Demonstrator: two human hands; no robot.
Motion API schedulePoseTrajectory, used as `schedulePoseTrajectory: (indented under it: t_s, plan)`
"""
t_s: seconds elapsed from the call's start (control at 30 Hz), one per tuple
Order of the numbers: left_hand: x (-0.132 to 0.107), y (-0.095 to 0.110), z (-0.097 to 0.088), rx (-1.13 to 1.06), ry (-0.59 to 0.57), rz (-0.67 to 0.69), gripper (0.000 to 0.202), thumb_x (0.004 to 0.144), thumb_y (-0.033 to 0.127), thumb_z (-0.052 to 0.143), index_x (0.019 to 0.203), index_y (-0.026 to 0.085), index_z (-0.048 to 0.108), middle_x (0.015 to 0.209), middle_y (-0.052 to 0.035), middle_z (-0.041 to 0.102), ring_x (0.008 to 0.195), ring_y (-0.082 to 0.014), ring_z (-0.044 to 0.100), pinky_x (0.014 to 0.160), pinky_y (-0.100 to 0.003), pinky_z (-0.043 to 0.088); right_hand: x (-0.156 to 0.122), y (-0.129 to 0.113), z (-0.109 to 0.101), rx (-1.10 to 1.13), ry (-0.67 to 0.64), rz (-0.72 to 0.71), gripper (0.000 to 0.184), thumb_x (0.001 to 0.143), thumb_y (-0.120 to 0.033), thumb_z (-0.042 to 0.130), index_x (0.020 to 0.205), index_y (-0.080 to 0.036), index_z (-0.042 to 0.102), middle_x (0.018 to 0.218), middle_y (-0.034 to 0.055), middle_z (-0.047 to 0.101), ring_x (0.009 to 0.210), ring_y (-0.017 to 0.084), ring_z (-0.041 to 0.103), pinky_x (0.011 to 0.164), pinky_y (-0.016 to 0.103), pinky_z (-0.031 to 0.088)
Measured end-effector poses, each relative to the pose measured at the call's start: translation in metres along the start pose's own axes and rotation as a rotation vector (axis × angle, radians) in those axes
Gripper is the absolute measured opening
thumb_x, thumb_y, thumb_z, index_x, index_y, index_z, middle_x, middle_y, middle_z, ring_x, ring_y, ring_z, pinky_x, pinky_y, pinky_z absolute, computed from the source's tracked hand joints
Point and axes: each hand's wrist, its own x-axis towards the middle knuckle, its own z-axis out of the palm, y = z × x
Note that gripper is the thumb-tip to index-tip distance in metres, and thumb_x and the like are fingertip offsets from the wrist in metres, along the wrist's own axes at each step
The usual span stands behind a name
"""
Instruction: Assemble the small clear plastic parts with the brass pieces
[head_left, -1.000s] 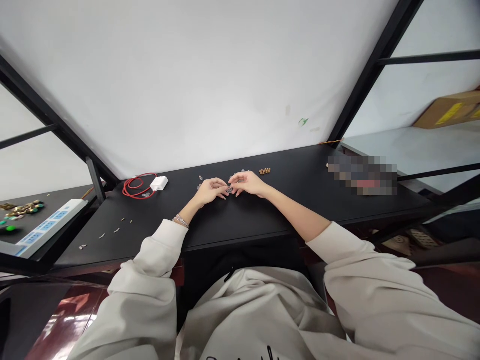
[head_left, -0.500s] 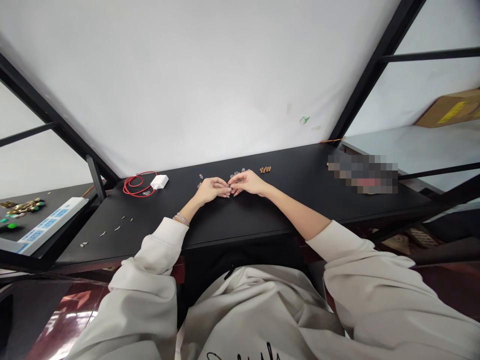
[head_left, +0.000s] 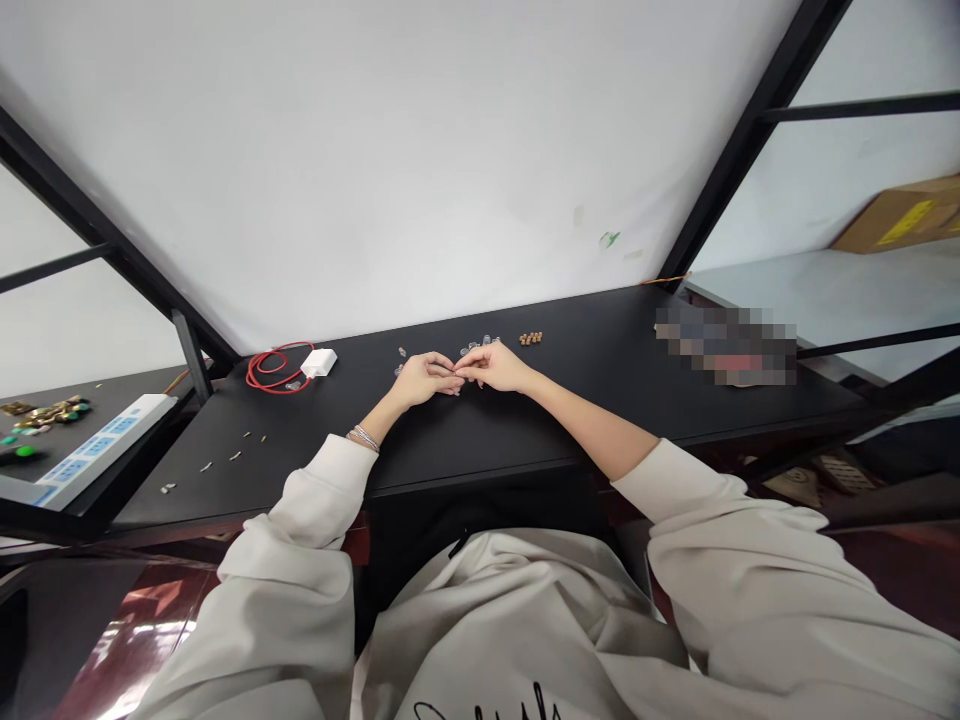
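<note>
My left hand (head_left: 429, 380) and my right hand (head_left: 495, 367) meet fingertip to fingertip above the black table. Both are closed in a pinch, and whatever lies between the fingers is too small or too hidden to name. Just behind my right hand sit several small clear glass-like pieces (head_left: 487, 341), partly covered by it. To their right stands a cluster of small tan cork-like pieces (head_left: 531, 338). Beyond my left hand lies a tiny clear piece with a brownish end (head_left: 402, 351), and another clear piece (head_left: 398, 370) shows beside the hand.
A white charger block (head_left: 319, 363) with a coiled red cable (head_left: 259, 375) lies on the black table (head_left: 480, 450) at the left. Several tiny pale bits (head_left: 206, 467) are scattered nearer the left edge. A pixelated flat item (head_left: 724, 347) rests at the right, and a white wall rises behind.
My right hand's fingers have shifted slightly up and left against the left hand's fingertips. My left hand stays nearly in place.
</note>
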Motion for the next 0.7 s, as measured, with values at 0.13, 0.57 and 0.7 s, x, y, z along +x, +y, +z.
schedulePoseTrajectory:
  t_s: [0.13,0.57,0.7]
  plan:
    - [0.0,0.001,0.0,0.009,-0.004,0.0,0.052,0.053,0.034,0.099,0.086,0.009,0.068,0.076,-0.0111,0.078,0.072,-0.022,0.076,0.082,-0.042,0.065,0.0,-0.006,0.002,-0.041,0.051,0.035,0.021,0.075,-0.036,0.081,0.084,-0.016,0.082,0.068,0.0036,0.074,0.046,0.01,0.056,0.049,0.024,0.047]
    - [0.004,0.0,0.0,0.002,0.028,-0.099,0.047,0.053,0.028,0.099,0.088,0.006,0.077,0.084,-0.0149,0.079,0.073,-0.0232,0.077,0.082,-0.04,0.065,0.001,-0.006,0.009,-0.204,0.127,0.002,0.009,0.083,-0.022,0.071,0.077,-0.018,0.076,0.063,0.0016,0.071,0.053,0.014,0.064,0.059,0.026,0.052]
    - [0.004,-0.001,-0.001,0.01,0.035,-0.124,0.044,0.052,0.026,0.1,0.084,0.007,0.077,0.081,-0.0148,0.078,0.071,-0.0232,0.076,0.081,-0.04,0.066,0.003,-0.003,-0.003,-0.144,0.257,0.017,0.012,0.084,-0.027,0.073,0.077,-0.017,0.074,0.066,0.0033,0.071,0.055,0.015,0.067,0.059,0.027,0.056]
